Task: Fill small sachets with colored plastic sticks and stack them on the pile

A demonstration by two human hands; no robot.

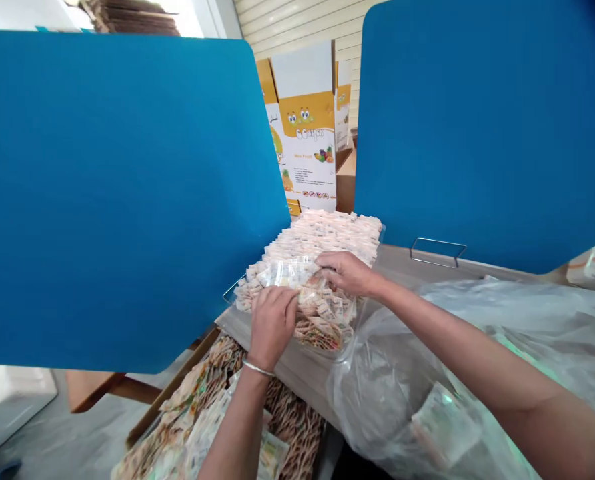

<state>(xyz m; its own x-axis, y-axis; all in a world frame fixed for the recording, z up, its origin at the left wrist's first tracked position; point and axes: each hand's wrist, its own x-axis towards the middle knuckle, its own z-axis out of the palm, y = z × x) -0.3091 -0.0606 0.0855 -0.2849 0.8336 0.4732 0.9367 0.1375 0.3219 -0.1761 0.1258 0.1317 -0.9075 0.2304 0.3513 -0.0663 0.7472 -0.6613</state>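
A clear container (344, 353) on the grey table is filled with rows of small printed packets (327, 230), standing on edge and packed tightly. Over its middle, a shiny strip of packets (290, 271) stretches between my hands. My right hand (346, 272) pinches the strip's far right end, fingers closed. At the near left, my left hand (273, 317), with a bangle at the wrist, has its fingers curled over the strip's edge; the fingertips are partly hidden. More packets (322, 333) lie in folded layers at the container's near end.
Blue panels (127, 200) (477, 133) rise on both sides. Behind stands a printed fruit carton (307, 133). A large clear plastic bag (387, 380) covers the table's right side. Below left, an open box (177, 407) holds folded packet strips. A wire handle (437, 252) sticks up at right.
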